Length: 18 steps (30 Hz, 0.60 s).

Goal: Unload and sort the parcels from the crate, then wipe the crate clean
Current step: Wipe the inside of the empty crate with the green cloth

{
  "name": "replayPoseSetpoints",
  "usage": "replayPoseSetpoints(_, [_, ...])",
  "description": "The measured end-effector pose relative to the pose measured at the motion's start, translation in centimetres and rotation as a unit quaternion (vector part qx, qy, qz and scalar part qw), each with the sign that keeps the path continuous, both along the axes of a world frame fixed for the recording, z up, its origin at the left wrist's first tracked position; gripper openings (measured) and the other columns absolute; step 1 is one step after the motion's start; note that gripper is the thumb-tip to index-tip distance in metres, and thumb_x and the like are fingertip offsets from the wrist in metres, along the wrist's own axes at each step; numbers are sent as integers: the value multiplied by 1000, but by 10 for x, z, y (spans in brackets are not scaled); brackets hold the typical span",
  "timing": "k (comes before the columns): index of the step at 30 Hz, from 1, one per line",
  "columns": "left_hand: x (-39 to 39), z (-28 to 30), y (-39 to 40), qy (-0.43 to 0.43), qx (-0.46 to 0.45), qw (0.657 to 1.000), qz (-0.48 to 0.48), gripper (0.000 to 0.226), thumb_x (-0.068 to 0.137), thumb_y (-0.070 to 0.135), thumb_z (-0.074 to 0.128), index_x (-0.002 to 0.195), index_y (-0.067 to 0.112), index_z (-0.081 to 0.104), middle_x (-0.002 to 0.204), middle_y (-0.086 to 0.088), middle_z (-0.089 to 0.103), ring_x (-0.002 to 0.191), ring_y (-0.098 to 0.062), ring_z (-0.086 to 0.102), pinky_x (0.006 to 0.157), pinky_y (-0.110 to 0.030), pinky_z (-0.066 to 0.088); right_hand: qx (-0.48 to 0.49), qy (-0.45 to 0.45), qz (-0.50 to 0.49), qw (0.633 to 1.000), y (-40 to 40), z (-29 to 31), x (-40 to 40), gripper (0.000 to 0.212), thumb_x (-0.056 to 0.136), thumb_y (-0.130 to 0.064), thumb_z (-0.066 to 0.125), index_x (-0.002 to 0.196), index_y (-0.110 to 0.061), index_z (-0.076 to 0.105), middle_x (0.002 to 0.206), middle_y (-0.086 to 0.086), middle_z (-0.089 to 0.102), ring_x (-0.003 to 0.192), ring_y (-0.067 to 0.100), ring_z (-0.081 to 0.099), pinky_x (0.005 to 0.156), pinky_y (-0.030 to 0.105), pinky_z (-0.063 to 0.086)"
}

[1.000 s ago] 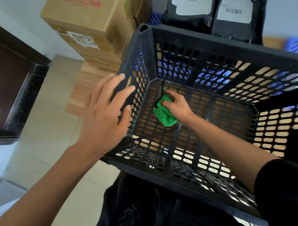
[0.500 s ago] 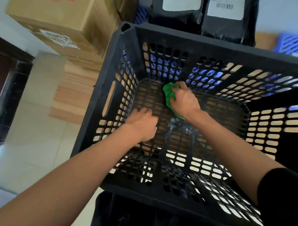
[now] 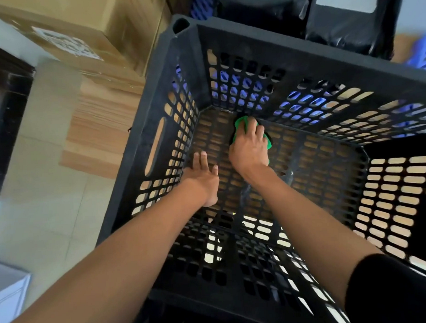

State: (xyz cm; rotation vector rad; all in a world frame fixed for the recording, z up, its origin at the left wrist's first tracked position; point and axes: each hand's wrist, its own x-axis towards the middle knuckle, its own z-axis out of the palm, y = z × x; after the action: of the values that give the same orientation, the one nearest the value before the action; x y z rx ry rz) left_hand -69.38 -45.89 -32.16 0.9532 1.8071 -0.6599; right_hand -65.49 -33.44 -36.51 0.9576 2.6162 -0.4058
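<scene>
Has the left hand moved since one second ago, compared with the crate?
Yes. The left hand was outside the crate, near its left wall; now it rests inside on the floor, beside the right hand with the green cloth.

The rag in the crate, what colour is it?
Bright green. The rag shows under the right hand in the head view.
</scene>
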Motion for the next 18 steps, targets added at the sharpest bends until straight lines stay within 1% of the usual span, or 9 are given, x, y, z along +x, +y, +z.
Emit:
replayPoseSetpoints(4, [4, -4, 3, 4, -1, 1000, 9, 85, 105, 32, 49, 161, 8, -10, 156, -35, -34, 149, -52, -23, 120, -61, 24, 8, -9, -8, 1000, -13, -2, -20, 49, 94, -18, 54, 141, -5, 45, 150, 17, 30, 127, 40, 39, 98, 49, 44])
replayPoseSetpoints(9, [8, -9, 3, 6, -6, 1000, 14, 87, 106, 35, 48, 160, 7, -13, 153, -37, -36, 147, -54, -26, 119, -61, 26, 22, -6, 20, 1000, -15, 0, -20, 51, 92, -16, 54, 142, -9, 46, 151, 14, 32, 126, 38, 41, 96, 49, 45])
replayPoseSetpoints(13, [7, -10, 3, 13, -8, 1000, 3, 85, 106, 34, 48, 161, 11, -13, 155, -33, -37, 148, -51, -26, 120, -60, 26, 6, 31, 121, 992, -18, 4, -37, 63, 89, -14, 53, 150, -16, 39, 160, 4, 27, 126, 35, 40, 95, 48, 41])
replayPoseSetpoints(16, [5, -13, 1, 19, -10, 1000, -6, 84, 106, 29, 48, 162, 12, -12, 157, -32, -35, 149, -51, -25, 119, -59, 27, 5, 38, 150, 988, -20, 4, -51, 66, 86, -11, 55, 150, -18, 39, 160, 2, 25, 125, 34, 38, 95, 47, 41])
replayPoseSetpoints(18, [5, -14, 1, 19, -11, 1000, -9, 84, 106, 29, 49, 161, 12, -13, 156, -33, -36, 149, -51, -25, 119, -59, 27, 14, 29, 164, 986, -18, 2, -49, 68, 89, -12, 52, 154, -18, 33, 163, 1, 21, 126, 34, 38, 96, 46, 41])
